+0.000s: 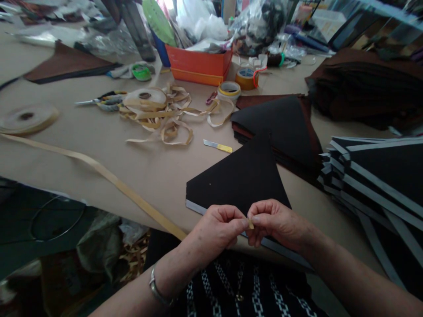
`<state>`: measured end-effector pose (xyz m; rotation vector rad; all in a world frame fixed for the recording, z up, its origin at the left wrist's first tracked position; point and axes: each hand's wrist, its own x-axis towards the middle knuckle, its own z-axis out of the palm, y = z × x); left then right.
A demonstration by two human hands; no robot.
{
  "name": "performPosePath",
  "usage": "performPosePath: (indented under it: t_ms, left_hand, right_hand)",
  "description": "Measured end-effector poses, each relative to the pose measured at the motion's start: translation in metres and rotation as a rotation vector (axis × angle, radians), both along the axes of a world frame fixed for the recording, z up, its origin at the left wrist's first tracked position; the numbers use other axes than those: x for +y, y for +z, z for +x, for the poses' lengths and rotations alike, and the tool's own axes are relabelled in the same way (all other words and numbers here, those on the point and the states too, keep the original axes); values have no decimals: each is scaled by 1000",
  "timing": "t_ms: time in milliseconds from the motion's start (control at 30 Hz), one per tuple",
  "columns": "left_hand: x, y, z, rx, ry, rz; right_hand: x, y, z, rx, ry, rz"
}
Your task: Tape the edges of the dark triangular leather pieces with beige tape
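My left hand [216,229] and my right hand [274,222] meet at the table's near edge, both pinching the end of a tan tape strip [250,223] between thumb and fingers. The long tan tape [109,178] runs from under my left hand across the table to a flat roll [26,118] at the far left. Just beyond my hands lies a black triangular piece [243,176] with a grey strip along its near edge. Both hands are closed.
A stack of black triangles with grey strips [380,176] lies at right and dark pieces [280,121] behind. Peeled tape curls [165,119], scissors [102,100], a small blade [217,145], tape rolls [229,90] and an orange box [198,64] are farther back.
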<state>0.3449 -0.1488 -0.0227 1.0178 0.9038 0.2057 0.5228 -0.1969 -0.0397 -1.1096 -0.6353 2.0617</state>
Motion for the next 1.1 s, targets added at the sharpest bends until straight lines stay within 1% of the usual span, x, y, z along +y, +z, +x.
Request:
performPosePath:
  t_ms: [200,300,433,600,667,733,800,833,867,933,967,1000,1033,1067,1100]
  left_hand:
    - [1,2,-2,-66,-17,-78]
    - [1,1,-3,-70,-22,-91]
    - [0,-3,-6,-97,-38,-109]
    - [-1,-6,-7,-101,-25,-102]
    - [-1,-5,-6,-104,-8,-94]
    - [-1,-3,-5,-102,6,-45]
    - [-2,-2,-5,-67,28,78]
    - [-3,-2,-5,-34,57,200]
    - [-4,-2,-6,7,98,379]
    - [-6,-2,-9,119,193,866]
    - [-8,-2,-10,170,222,1120]
    - [-10,-2,-11,201,224,1322]
    - [-12,-2,-13,211,199,1449]
    - [-13,-1,-13,207,163,1506]
    - [-15,-1,-14,192,129,1511]
  right_hand:
    - [0,-6,2,119,54,8]
    - [-1,-9,0,138,61,11]
    - [0,-8,-3,145,76,16]
    - [0,-11,-5,151,80,29]
    - [-1,-13,-6,152,64,45]
    - [-2,-13,-8,152,25,68]
    - [-3,-11,-10,149,-20,90]
    - [-3,-10,-12,138,-43,101]
    - [-3,-7,-13,113,-69,115]
    - [-3,-1,-16,17,-118,163]
    - [-3,3,-17,-55,-139,195]
    - [-4,6,-18,-138,-154,231]
    - [-4,10,-20,-224,-155,267]
    - [-4,13,-21,-304,-148,303]
    - [-5,16,-22,-380,-134,338]
